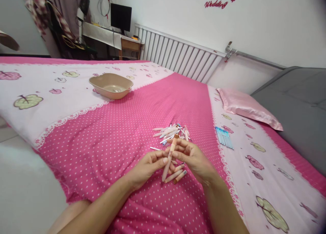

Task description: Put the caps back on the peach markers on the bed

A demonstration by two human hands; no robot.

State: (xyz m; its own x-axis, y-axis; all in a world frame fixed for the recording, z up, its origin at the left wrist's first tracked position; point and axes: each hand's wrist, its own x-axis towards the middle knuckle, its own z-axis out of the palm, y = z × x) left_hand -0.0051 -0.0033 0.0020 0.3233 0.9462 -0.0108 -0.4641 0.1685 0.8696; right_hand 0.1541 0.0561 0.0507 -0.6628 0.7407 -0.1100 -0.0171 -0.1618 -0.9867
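1. Both hands are together low in the middle of the view, just above the pink dotted bedspread.
2. The left hand has its fingers curled in, with thumb and forefinger pinching the lower half of a pink pen.
3. The right hand pinches the same pen higher up, near its brownish top end, with the fingertips pressed together around it.
4. So the pen sits between the two hands, nearly upright and leaning a bit to the right at the top, clear of the bed.
5. A few spare pens poke out downward-left from under the right hand's lower fingers. I honestly can't tell which hand is really gripping them.
6. Just beyond the hands there's a loose pile of similar pens and thin white refills, lying scattered on the dotted fabric.
7. To the right of the pile, on the pale border with the leaf print, is a neat row of blue pens laid side by side.
8. A beige bowl sits well apart, far back on the left. There's something in the bottom but it's too small to make out.
9. A pink pillow lies at the right, near a white slatted headboard.
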